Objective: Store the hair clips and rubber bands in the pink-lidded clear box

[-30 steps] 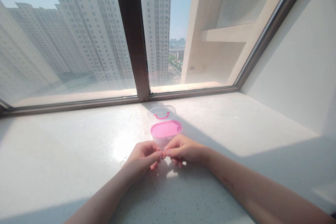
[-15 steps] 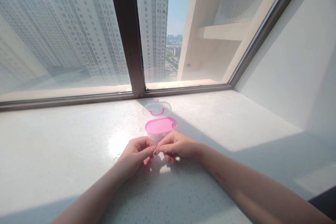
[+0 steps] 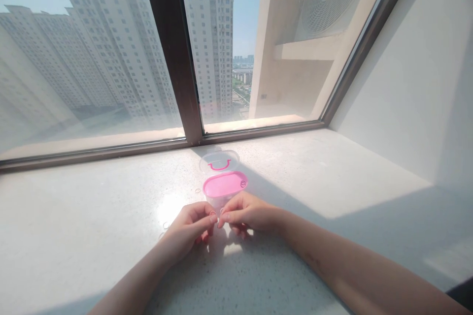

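Observation:
My left hand (image 3: 194, 224) is closed in a pinch, with a small thin ring (image 3: 212, 213) at its fingertips. Facing it, fingertips almost touching, my right hand (image 3: 248, 212) pinches too, and a similar pale loop (image 3: 222, 210) shows by its thumb and forefinger. Both loops are too small to make out well. Just beyond the hands stands an oval plastic box with a pink top (image 3: 224, 185), and dark thin rings (image 3: 243, 184) lie on its right end. A clear lid (image 3: 219, 161) with a pink handle is behind it.
Several pale thin rings lie on the speckled white windowsill (image 3: 111, 216), one ring (image 3: 197, 190) left of the box and another ring (image 3: 166, 225) near my left wrist. A dark-framed window (image 3: 177, 59) closes off the back; a white wall (image 3: 399, 83) is at the right.
The view has tilted up slightly, so the sill and hands sit lower. My fingertips keep nearly the same pinch, with the hands close together. The box and lid stay in place.

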